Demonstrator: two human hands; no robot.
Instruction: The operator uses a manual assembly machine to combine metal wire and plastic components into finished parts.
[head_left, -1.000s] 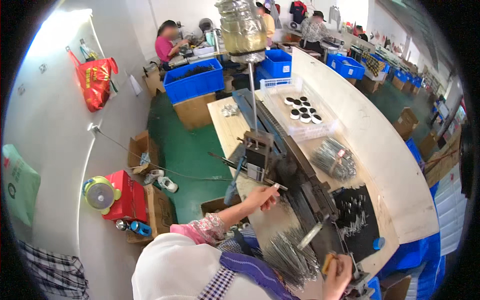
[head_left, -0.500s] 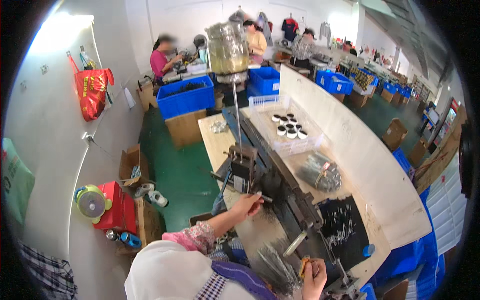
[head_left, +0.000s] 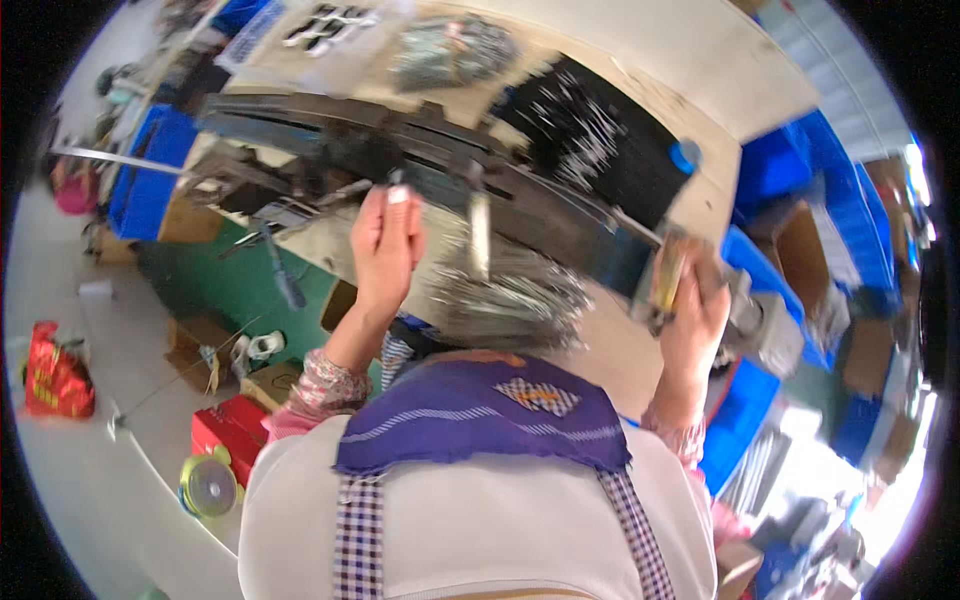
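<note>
My left hand (head_left: 385, 245) is closed, with thumb and fingers pressed together beside the dark middle of a long metal bench machine (head_left: 510, 185). What lies between these fingers is hidden. At the machine's right end my right hand (head_left: 693, 305) closes around a yellow, block-like piece (head_left: 668, 283), blurred by motion. Between the hands, a pale flat bar (head_left: 480, 235) juts from the machine toward me. Under its near end, a heap of thin metal rods (head_left: 515, 300) lies on the bench.
Beyond the machine are a black mat (head_left: 590, 130) with scattered thin pieces, a bag of grey parts (head_left: 450, 52) and a crate (head_left: 250, 40) near black-and-white pieces. A blue cap (head_left: 685, 156) sits by the mat. Blue bins (head_left: 800, 180) stand at right, a red box (head_left: 228, 432) at lower left.
The view has swung down and to the right, so the bench now runs across the picture. My left hand is farther along the machine; my right hand stays at its right end.
</note>
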